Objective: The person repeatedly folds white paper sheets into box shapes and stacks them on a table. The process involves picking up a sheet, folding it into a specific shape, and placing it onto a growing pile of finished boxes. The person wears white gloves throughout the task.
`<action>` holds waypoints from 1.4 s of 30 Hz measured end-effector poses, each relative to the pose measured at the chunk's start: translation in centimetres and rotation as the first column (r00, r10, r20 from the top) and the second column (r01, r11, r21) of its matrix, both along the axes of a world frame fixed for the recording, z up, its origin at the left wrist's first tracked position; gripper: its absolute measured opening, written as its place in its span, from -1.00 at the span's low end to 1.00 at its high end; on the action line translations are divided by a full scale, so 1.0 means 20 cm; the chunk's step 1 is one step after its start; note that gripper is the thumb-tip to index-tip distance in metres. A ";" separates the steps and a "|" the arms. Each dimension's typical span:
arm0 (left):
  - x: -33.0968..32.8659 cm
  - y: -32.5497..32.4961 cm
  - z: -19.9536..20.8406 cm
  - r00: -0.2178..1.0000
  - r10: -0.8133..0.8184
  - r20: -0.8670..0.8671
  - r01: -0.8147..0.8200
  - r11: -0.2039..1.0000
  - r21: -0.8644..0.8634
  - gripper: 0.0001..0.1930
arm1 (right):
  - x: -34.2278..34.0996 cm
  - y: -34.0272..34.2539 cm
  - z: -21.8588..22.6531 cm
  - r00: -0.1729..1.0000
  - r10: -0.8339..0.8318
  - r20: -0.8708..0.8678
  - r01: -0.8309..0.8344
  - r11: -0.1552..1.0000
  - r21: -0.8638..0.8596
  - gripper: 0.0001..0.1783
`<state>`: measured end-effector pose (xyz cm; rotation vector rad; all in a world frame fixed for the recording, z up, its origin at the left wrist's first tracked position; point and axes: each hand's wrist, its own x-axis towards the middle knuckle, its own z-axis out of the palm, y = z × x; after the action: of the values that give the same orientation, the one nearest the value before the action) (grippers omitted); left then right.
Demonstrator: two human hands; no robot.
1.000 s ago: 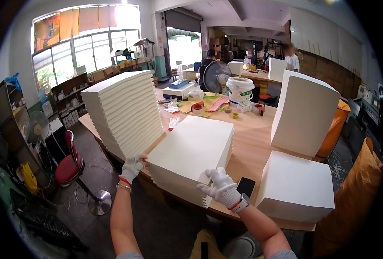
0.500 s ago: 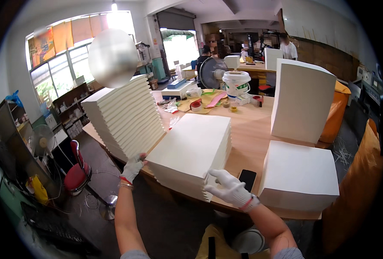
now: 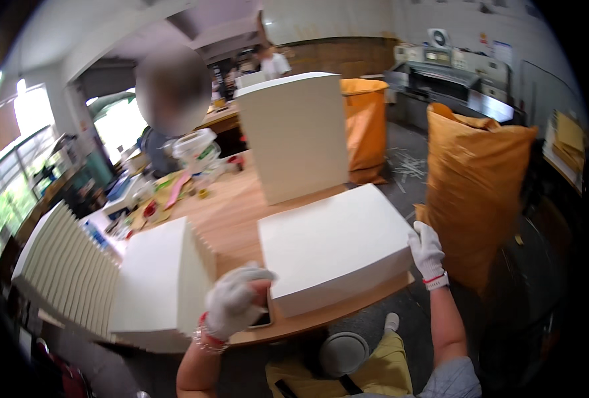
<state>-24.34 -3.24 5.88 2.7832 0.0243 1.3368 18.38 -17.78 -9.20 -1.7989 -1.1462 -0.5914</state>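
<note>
Beside the wooden table (image 3: 231, 222) stands an orange sack (image 3: 477, 179). Through my head view, the low white paper stack (image 3: 334, 239) lies between both hands. I see the right hand (image 3: 427, 250) at its right corner; whether it grips, I can't tell. The blurred left hand (image 3: 236, 302) curls near its left corner, closure unclear.

On the worktop (image 3: 234, 215), the front stack (image 3: 337, 242) lies before the rear stack (image 3: 294, 142) and right of what seems a phone (image 3: 265, 318).
</note>
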 end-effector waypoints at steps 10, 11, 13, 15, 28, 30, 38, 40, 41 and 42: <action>1.14 0.09 -0.27 0.803 -0.199 -0.561 0.033 0.956 -0.291 -0.85 | 0.10 0.02 0.27 0.979 0.176 0.102 -0.161 0.978 -0.135 -0.86; 1.19 0.09 -0.28 0.789 -0.173 -0.589 0.000 0.959 -0.282 -0.86 | 0.08 0.04 0.32 0.971 0.231 0.065 -0.225 0.970 -0.093 -0.86; 1.23 0.11 -0.34 0.828 -0.176 -0.533 0.059 0.972 -0.229 -0.86 | 0.00 0.13 0.40 0.934 0.308 0.182 -0.315 0.949 0.008 -0.80; 1.23 0.11 -0.37 0.850 -0.220 -0.478 0.107 0.962 -0.253 -0.88 | 0.02 0.17 0.40 0.898 0.326 0.295 -0.352 0.935 0.041 -0.72; 1.19 0.13 -0.34 0.848 -0.387 -0.361 0.009 0.693 -0.721 -0.84 | 0.06 0.22 0.31 0.904 0.156 0.398 -0.220 0.968 0.119 -0.72; 1.19 0.13 -0.34 0.837 -0.408 -0.364 0.006 0.673 -0.740 -0.81 | 0.06 0.21 0.30 0.908 0.148 0.391 -0.208 0.971 0.117 -0.71; 1.19 0.15 -0.38 0.863 -0.439 -0.249 0.023 0.527 -0.850 -0.71 | 0.07 0.20 0.31 0.892 0.110 0.439 -0.167 0.982 0.092 -0.72; 1.19 0.12 -0.41 0.902 -0.416 -0.118 0.098 0.462 -0.882 -0.67 | 0.07 0.20 0.30 0.877 0.105 0.468 -0.178 0.977 0.115 -0.76; 1.19 0.12 -0.40 0.903 -0.402 -0.149 0.102 0.539 -0.836 -0.63 | 0.06 0.21 0.30 0.915 0.171 0.366 -0.241 0.958 0.153 -0.77; 1.18 0.12 -0.40 0.907 -0.383 -0.177 0.105 0.611 -0.784 -0.58 | 0.06 0.22 0.29 0.935 0.242 0.261 -0.297 0.934 0.197 -0.78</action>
<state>-0.67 -0.92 -2.11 2.1084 0.1671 0.5548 19.56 -13.45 -3.36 -1.3662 -1.3941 -0.7518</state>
